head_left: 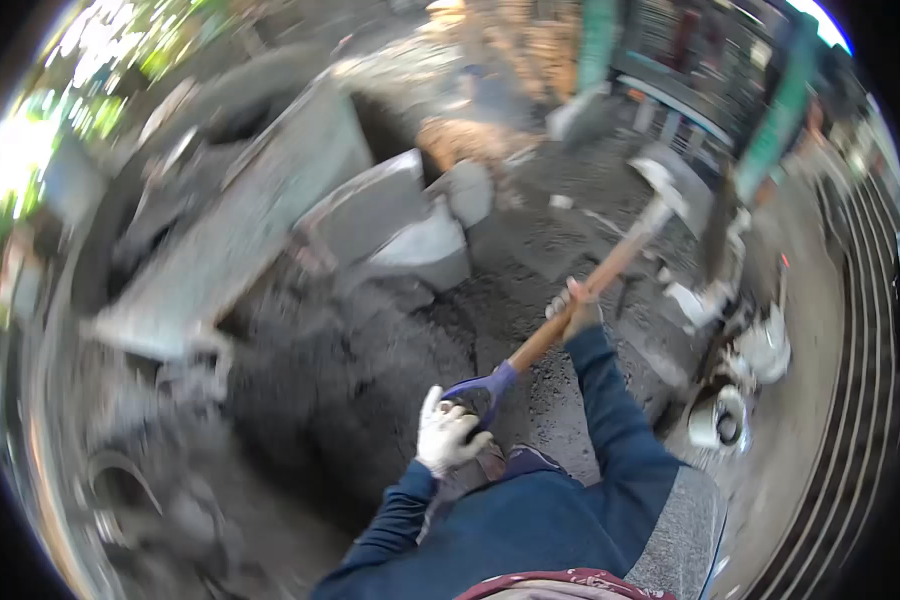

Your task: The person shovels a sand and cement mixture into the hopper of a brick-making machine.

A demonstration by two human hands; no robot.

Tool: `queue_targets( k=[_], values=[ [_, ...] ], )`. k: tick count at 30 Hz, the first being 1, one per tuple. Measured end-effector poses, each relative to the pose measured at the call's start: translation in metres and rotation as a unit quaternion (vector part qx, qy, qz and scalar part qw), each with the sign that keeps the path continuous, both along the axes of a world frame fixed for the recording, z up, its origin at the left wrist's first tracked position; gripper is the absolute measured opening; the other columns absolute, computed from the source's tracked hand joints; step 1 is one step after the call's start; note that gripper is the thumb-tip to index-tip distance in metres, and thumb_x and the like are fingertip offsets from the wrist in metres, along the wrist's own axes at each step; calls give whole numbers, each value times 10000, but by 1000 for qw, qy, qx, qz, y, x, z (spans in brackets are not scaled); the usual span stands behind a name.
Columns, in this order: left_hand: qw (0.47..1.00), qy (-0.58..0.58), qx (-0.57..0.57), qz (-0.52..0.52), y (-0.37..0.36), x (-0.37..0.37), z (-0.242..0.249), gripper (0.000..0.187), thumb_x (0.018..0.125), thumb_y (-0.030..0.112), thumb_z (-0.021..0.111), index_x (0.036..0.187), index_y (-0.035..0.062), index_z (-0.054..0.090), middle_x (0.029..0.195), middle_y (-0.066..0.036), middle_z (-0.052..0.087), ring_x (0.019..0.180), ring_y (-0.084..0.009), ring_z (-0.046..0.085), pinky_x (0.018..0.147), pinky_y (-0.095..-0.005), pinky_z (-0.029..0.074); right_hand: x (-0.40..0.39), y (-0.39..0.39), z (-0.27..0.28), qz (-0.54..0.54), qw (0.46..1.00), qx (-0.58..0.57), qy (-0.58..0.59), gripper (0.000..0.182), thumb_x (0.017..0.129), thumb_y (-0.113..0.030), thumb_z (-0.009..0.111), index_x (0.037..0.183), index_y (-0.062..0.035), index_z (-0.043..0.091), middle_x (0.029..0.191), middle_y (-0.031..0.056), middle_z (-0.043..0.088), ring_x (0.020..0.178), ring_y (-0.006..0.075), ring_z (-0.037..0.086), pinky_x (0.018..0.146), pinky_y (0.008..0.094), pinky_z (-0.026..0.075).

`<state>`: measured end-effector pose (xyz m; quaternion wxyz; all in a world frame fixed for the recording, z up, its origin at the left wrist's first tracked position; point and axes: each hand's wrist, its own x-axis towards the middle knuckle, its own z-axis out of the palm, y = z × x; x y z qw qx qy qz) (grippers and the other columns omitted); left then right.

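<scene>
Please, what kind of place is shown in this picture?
Probably an outdoor yard where building work goes on. The ground is dark loose earth, rough grey slabs lie about, and the left hand and right hand grip a shovel by its wooden handle. A green metal gate stands behind.

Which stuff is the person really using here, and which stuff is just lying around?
In use:
- shovel, gripped by the left hand at the handle end and the right hand on the shaft
- dark pile of mix on the ground

Lying about:
- grey blocks
- white bucket
- green posts
</scene>
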<state>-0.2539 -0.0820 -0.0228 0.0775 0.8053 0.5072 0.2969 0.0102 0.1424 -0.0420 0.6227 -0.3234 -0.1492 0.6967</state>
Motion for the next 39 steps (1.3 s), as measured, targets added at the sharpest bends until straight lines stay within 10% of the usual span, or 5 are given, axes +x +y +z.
queue_targets(
  k=[13,17,20,30,39],
  values=[
    [487,-851,192,35,-216,-136,96,406,1028,270,483,818,-49,621,919,-199,712,876,-278,690,887,-439,552,-173,-166,-28,76,957,-271,66,135,867,-166,638,928,-65,571,838,45,593,852,245,615,898,435,525],
    [636,-738,-92,204,-184,-120,21,184,992,211,561,1001,46,640,923,-124,700,841,-240,691,783,-378,565,-159,-159,-16,167,923,-338,83,199,806,-318,682,751,-150,590,695,-26,616,646,158,624,667,351,550],
    [162,-855,-441,-219,-89,-87,-136,471,918,497,652,1066,52,609,881,-129,680,857,-330,675,822,-510,538,-150,-180,-25,362,808,-405,227,345,836,-436,641,868,-93,623,675,-25,623,630,136,632,641,302,555],
    [123,-935,-218,252,41,-43,-147,225,798,105,555,978,20,451,849,-150,534,781,-318,610,820,-519,574,-3,-124,178,359,903,231,-56,543,887,-260,686,1349,-19,533,1183,211,636,1038,307,653,876,428,546],
    [91,-986,-80,113,90,-71,-45,351,833,142,693,1065,35,452,977,-149,518,930,-356,601,951,-541,546,-104,-114,282,198,497,574,-620,461,761,-69,719,1203,-8,601,1039,156,686,940,221,698,827,335,538]
  ],
)
